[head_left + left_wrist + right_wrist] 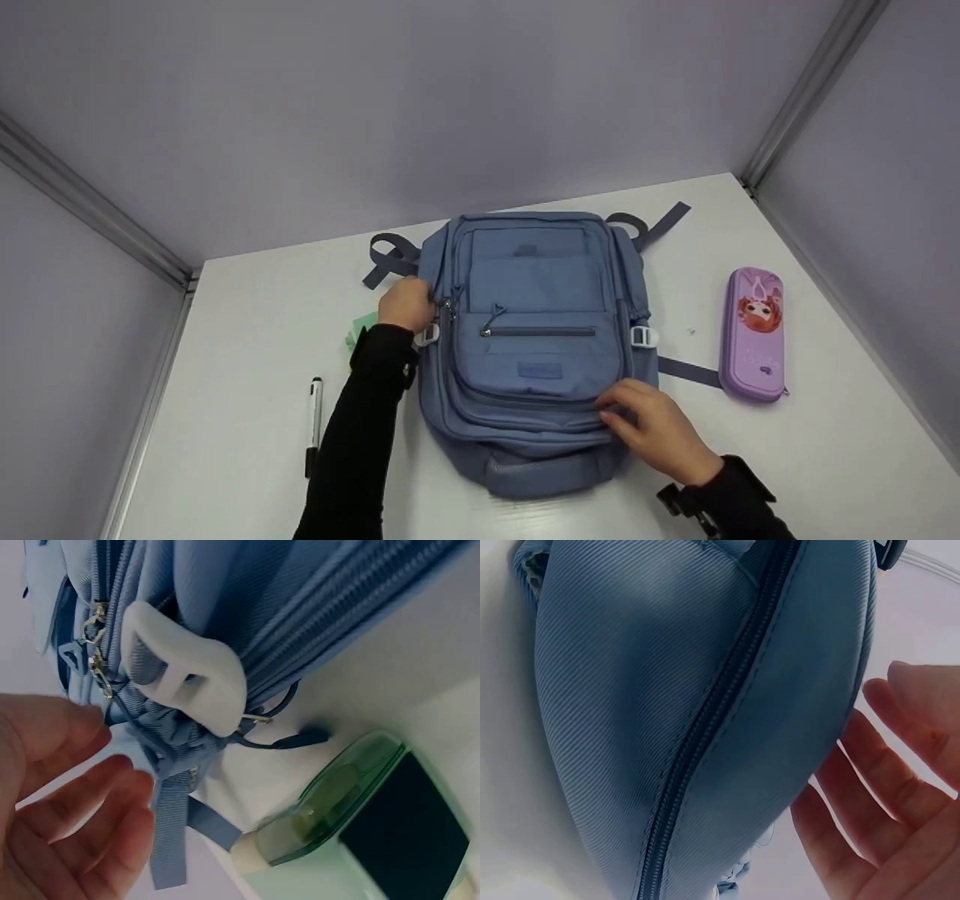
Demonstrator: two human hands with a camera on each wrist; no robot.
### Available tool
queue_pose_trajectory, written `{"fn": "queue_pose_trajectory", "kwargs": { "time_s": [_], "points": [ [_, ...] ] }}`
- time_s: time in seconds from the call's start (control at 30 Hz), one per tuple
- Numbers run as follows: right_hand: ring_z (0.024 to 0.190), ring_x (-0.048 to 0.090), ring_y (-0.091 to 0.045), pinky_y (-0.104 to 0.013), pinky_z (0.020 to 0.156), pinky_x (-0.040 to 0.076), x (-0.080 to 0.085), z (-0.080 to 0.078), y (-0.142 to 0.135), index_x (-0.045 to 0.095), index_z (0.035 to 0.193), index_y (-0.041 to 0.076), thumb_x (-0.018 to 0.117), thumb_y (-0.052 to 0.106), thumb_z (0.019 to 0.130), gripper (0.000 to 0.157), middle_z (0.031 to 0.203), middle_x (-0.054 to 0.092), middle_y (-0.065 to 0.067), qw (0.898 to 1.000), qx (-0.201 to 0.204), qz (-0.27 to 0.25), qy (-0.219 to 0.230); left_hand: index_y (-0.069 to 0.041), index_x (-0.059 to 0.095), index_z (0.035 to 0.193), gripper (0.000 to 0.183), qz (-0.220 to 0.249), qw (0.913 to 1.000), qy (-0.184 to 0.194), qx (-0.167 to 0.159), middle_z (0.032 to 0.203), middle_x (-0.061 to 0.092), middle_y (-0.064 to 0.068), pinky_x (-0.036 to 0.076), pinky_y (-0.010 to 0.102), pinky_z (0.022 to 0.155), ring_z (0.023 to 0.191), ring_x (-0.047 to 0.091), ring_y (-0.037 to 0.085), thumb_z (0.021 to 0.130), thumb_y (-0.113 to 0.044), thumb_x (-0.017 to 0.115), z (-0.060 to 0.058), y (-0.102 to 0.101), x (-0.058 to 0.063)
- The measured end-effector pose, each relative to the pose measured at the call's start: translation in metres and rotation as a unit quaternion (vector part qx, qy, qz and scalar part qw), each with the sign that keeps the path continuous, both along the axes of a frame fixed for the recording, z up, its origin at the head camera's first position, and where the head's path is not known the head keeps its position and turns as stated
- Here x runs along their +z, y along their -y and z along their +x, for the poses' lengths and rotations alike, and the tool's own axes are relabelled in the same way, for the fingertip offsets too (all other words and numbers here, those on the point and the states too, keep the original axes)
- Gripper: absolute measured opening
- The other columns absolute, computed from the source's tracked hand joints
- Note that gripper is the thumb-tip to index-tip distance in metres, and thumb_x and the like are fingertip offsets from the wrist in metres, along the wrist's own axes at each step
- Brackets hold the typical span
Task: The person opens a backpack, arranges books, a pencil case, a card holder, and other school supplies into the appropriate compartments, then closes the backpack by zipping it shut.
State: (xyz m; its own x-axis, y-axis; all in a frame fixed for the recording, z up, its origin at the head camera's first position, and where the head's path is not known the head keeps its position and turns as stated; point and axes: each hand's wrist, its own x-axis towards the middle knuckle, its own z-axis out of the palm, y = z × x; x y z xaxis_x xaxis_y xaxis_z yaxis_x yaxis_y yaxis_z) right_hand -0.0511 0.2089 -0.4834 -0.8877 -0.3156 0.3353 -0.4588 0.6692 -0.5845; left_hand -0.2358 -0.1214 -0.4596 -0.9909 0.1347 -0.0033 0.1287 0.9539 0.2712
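Observation:
A blue backpack (pixel 536 281) lies on its back on the white table, its top handle (pixel 547 474) toward the person. At its left side is the left hand (pixel 405 304), close to metal zipper pulls (pixel 97 652) and a white buckle (pixel 187 671). The left wrist view shows those fingers loosely bent, with a gap to the thumb and nothing between them. The right hand (pixel 660 431) is at the bag's lower right edge, its fingertips by the front pocket's seam. In the right wrist view its loosely spread fingers are beside the blue fabric, partly behind the edge; a zipper (pixel 697 731) runs alongside.
Left of the bag, a light green object with a dark panel (pixel 409 829) is partly hidden by the left arm in the head view. A marker (pixel 315 420) lies nearer the person. On the right is a purple pencil case (pixel 754 345) beside a strap (pixel 688 371). Walls (pixel 480 112) enclose the table.

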Motion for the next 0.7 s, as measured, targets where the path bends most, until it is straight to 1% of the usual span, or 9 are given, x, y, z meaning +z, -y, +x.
{"fn": "queue_pose_trajectory", "kwargs": {
  "time_s": [0.07,0.17,0.27,0.37,0.43,0.53,0.63,0.7],
  "points": [
    [0.086,0.063,-0.008,-0.030,0.077,0.052,-0.002,0.001,0.002,0.070,0.091,0.014,0.077,0.000,0.080,0.020,0.092,0.066,0.007,1.000,-0.007,0.009,-0.009,0.001,0.069,0.081,0.010,0.002,1.0000,0.005,-0.005,0.099,0.071,0.022,0.057,0.051,0.081,0.093,0.069,0.037,0.087,-0.006,0.063,0.000,0.000,-0.004],
    [0.088,0.062,-0.010,-0.031,0.078,0.053,-0.006,0.002,0.005,0.069,0.093,0.014,0.078,0.001,0.079,0.021,0.094,0.065,0.006,0.999,-0.013,0.027,-0.013,0.000,0.071,0.080,0.012,-0.002,0.9999,0.001,-0.011,0.099,0.071,0.021,0.057,0.050,0.080,0.093,0.069,0.036,0.088,-0.005,0.064,0.001,0.000,-0.007],
    [0.091,0.062,-0.011,-0.032,0.079,0.053,-0.009,0.005,0.007,0.069,0.095,0.014,0.078,0.003,0.080,0.021,0.098,0.064,0.004,0.999,-0.019,0.043,-0.005,0.000,0.072,0.082,0.014,-0.010,0.9998,-0.003,-0.017,0.098,0.069,0.020,0.057,0.049,0.081,0.093,0.068,0.036,0.090,-0.005,0.061,0.002,0.000,-0.008],
    [0.092,0.061,-0.012,-0.032,0.079,0.052,-0.011,0.006,0.009,0.069,0.097,0.015,0.077,0.004,0.081,0.021,0.100,0.064,0.004,0.998,-0.026,0.049,0.004,0.002,0.071,0.086,0.015,-0.015,0.9994,-0.016,-0.027,0.098,0.069,0.021,0.057,0.049,0.082,0.093,0.068,0.036,0.092,-0.003,0.058,0.005,0.002,-0.007],
    [0.092,0.061,-0.013,-0.032,0.079,0.052,-0.012,0.007,0.009,0.069,0.097,0.015,0.077,0.005,0.082,0.020,0.100,0.064,0.004,0.998,-0.030,0.052,0.007,0.003,0.070,0.088,0.015,-0.019,0.9984,-0.033,-0.041,0.095,0.069,0.022,0.056,0.050,0.081,0.092,0.067,0.038,0.093,-0.003,0.056,0.008,0.003,-0.007],
    [0.091,0.061,-0.012,-0.032,0.078,0.052,-0.014,0.008,0.009,0.069,0.096,0.015,0.077,0.006,0.083,0.018,0.099,0.064,0.005,0.998,-0.037,0.054,0.014,0.004,0.068,0.087,0.013,-0.033,0.9944,-0.078,-0.063,0.088,0.071,0.024,0.056,0.051,0.076,0.085,0.067,0.040,0.091,-0.002,0.058,0.014,0.006,-0.011],
    [0.091,0.062,-0.013,-0.032,0.078,0.052,-0.019,0.008,0.009,0.069,0.096,0.015,0.077,0.008,0.083,0.017,0.098,0.064,0.005,0.996,-0.046,0.066,0.024,0.004,0.067,0.083,0.011,-0.045,0.9886,-0.120,-0.079,0.081,0.071,0.025,0.054,0.051,0.071,0.077,0.065,0.041,0.090,-0.004,0.062,0.024,0.008,-0.015],
    [0.091,0.062,-0.013,-0.032,0.078,0.052,-0.021,0.009,0.010,0.070,0.096,0.015,0.078,0.009,0.083,0.017,0.097,0.063,0.005,0.995,-0.053,0.077,0.035,0.003,0.066,0.081,0.011,-0.042,0.9862,-0.137,-0.083,0.078,0.071,0.024,0.053,0.050,0.069,0.074,0.065,0.041,0.088,-0.004,0.064,0.032,0.008,-0.017]
  ]
}}
